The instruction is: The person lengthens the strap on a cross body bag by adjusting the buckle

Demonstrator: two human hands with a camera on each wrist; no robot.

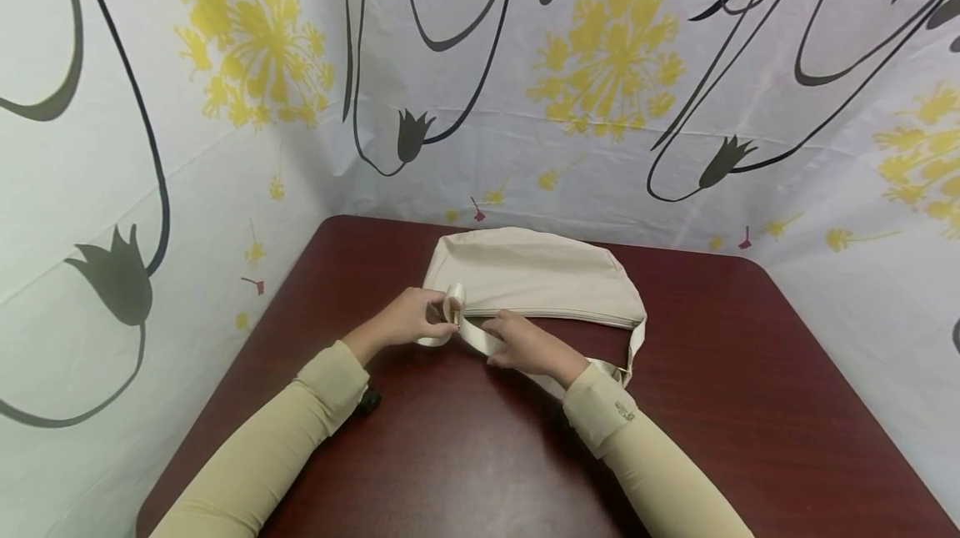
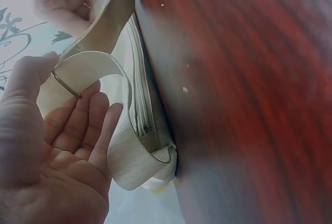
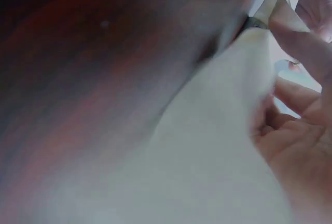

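Note:
A cream shoulder bag (image 1: 525,271) lies flat on the table, its zipper (image 1: 555,319) edge toward me. My left hand (image 1: 414,317) pinches the bag's webbing strap (image 2: 98,64) at a thin metal slider (image 2: 67,84), where the strap bends into a raised loop. To its right, my right hand (image 1: 531,346) grips another stretch of the same strap between thumb and fingers. In the right wrist view the strap (image 3: 212,141) runs large and blurred past the palm (image 3: 295,151). Part of the strap is hidden beneath the right hand and wrist.
The dark red table (image 1: 450,455) has rounded far corners. Behind it and at both sides hangs a white cloth (image 1: 480,87) with yellow and grey plant prints. A metal strap fitting (image 1: 621,373) lies near the bag's right end.

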